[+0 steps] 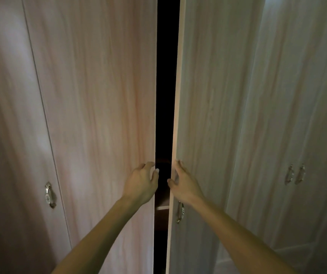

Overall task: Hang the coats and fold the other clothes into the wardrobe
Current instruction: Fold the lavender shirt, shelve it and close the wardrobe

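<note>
Directly ahead, the wardrobe (277,95) is filling the whole view, and its two middle doors are standing apart with a narrow dark gap (166,76) running from top to bottom between them. The left door (99,95) is lying nearly flat in line with the front, while the right door (208,95) is angling outward toward the person, showing the pale strip of its edge.

The left hand (141,182) is reaching to the left door's free edge with fingers curled and fingertips at the edge itself; whether they are hooking behind it cannot be told. The right hand (184,184) is pinching the right door's edge, fingers lying on the front and thumb sitting on the gap side. Both hands are close together, parted only by the gap, and both bare forearms are stretching up from the bottom of the view.

Low inside the gap a pale shelf (161,207) is showing.

All the doors are wearing a smooth, light wood-grain finish with long vertical streaks. A curved metal handle (180,211) is hanging just below the right hand's wrist. A similar handle on the far-left door (49,194) is showing a small mark too blurred to read, and a pair of handles (295,174) is sitting side by side on the far-right doors.
</note>
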